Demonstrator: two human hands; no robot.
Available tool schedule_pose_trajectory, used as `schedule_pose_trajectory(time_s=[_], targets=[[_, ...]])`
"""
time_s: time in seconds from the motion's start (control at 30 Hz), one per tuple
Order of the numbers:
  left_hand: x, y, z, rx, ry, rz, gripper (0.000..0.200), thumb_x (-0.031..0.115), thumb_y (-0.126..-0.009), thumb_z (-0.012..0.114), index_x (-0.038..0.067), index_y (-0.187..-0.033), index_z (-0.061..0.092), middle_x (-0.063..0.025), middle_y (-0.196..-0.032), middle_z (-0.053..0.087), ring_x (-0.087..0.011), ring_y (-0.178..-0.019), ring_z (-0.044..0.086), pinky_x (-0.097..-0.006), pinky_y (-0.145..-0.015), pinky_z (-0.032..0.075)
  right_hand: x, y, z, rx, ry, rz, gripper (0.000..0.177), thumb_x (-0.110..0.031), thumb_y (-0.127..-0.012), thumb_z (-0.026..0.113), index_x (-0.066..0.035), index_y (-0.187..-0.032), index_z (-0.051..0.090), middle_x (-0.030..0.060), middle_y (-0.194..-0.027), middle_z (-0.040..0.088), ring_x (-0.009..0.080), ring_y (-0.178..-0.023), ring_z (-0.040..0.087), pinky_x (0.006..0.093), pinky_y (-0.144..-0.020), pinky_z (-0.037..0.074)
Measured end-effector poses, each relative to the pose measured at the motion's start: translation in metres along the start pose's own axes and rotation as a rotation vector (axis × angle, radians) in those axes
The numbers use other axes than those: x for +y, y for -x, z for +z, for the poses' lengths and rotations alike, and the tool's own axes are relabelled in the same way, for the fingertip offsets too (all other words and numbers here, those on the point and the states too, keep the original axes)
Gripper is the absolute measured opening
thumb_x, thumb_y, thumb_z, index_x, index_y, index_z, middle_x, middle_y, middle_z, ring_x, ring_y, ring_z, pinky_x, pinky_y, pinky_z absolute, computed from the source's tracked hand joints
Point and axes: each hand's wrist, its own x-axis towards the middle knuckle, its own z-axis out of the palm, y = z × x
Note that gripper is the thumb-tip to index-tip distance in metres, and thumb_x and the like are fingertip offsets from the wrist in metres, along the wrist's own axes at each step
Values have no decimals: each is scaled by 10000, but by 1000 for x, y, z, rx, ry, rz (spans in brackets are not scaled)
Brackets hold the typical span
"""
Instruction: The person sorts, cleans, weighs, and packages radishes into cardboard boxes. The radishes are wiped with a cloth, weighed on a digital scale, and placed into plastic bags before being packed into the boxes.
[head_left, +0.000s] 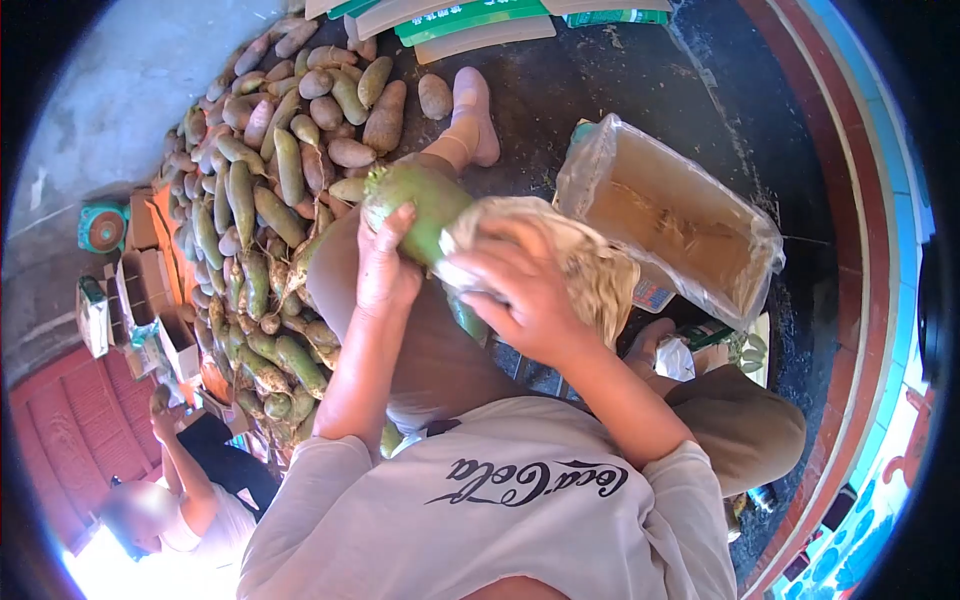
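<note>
In front of my knees, a thick green radish is gripped in my left hand, its leafy-stub end pointing up and left. My left thumb lies along its side. A pale, dirt-stained cloth is bunched in my right hand and pressed against the right side of the radish. My right fingers are bent over the cloth and slightly blurred. Part of the radish is hidden behind the cloth and fingers. The cloth's loose end hangs down to the right.
A big pile of green radishes and brownish roots spreads on the left. On the right sits a plastic-lined box. Green-and-white cardboard lies at the top. Cartons and another person, one arm raised, are at far left.
</note>
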Motion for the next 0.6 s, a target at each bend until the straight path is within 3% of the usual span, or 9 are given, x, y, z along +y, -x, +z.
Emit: schedule_pose_trajectory(time_s=[0.03, 0.13, 0.17, 0.27, 0.4, 0.43, 0.53, 0.57, 0.6], targets=[[-6, 5, -3, -35, 28, -36, 535, 177, -740, 674, 17, -1187, 428, -97, -1086, 540, -207, -1007, 531, -350, -915, 433, 1, 0, 3, -45, 134, -58, 526, -190, -699, 698, -127, -1188, 513, 135, -1143, 505, 324, -1044, 492, 445, -913, 382], [-14, 24, 1, 16, 154, -115, 536, 181, -751, 659, 18, -1206, 427, -98, -1105, 538, -212, -1025, 529, -349, -921, 430, -5, 14, -1, 32, 117, 110, 625, -264, -682, 711, -159, -1250, 472, 148, -1222, 447, 354, -1106, 450, 455, -915, 386], [-12, 32, 7, 3, 140, -111, 529, 182, -758, 645, 19, -1214, 430, -97, -1119, 536, -215, -1034, 529, -350, -922, 430, -10, 21, -6, 49, 24, 319, 630, -284, -697, 695, -134, -1258, 454, 164, -1252, 426, 377, -1119, 444, 444, -913, 391], [-12, 41, 12, -34, 146, -95, 530, 172, -751, 646, 21, -1212, 433, -95, -1116, 535, -214, -1031, 529, -349, -926, 427, -9, 43, -5, 58, -132, 423, 622, -282, -717, 666, -121, -1271, 435, 171, -1244, 440, 377, -1070, 488, 432, -874, 423], [-13, 48, 22, 4, 126, -141, 539, 169, -740, 655, 21, -1208, 433, -92, -1111, 532, -213, -1033, 523, -348, -927, 426, -9, 58, 12, 323, 11, 394, 467, -204, -790, 579, -51, -1214, 457, 192, -1097, 538, 382, -920, 565, 416, -777, 466], [-12, 50, 23, 15, 125, -164, 544, 170, -736, 658, 21, -1208, 433, -91, -1110, 531, -212, -1034, 521, -349, -927, 426, -9, 60, 12, 365, -48, 461, 354, -185, -844, 533, 1, -1144, 494, 185, -1035, 570, 338, -879, 584, 391, -769, 460], [-15, 63, 25, -59, 70, -148, 554, 179, -728, 663, 23, -1208, 435, -92, -1108, 530, -213, -1040, 516, -354, -929, 423, 10, 58, 5, 506, -413, 888, 290, -179, -884, 496, 26, -1087, 525, 162, -1007, 592, 254, -830, 583, 359, -767, 447], [-17, 66, 27, -103, 48, -127, 557, 183, -726, 663, 24, -1208, 436, -93, -1107, 530, -214, -1042, 514, -356, -931, 422, 25, 70, 14, 506, -474, 946, 279, -175, -913, 456, 36, -1075, 537, 133, -1010, 605, 189, -829, 555, 325, -771, 434], [-20, 66, 25, -97, 53, -143, 564, 190, -722, 664, 24, -1210, 435, -97, -1112, 530, -218, -1047, 513, -361, -935, 419, 28, 77, 13, 493, -559, 970, 289, -182, -916, 453, 31, -1094, 534, 129, -1022, 604, 189, -845, 556, 318, -786, 431]])
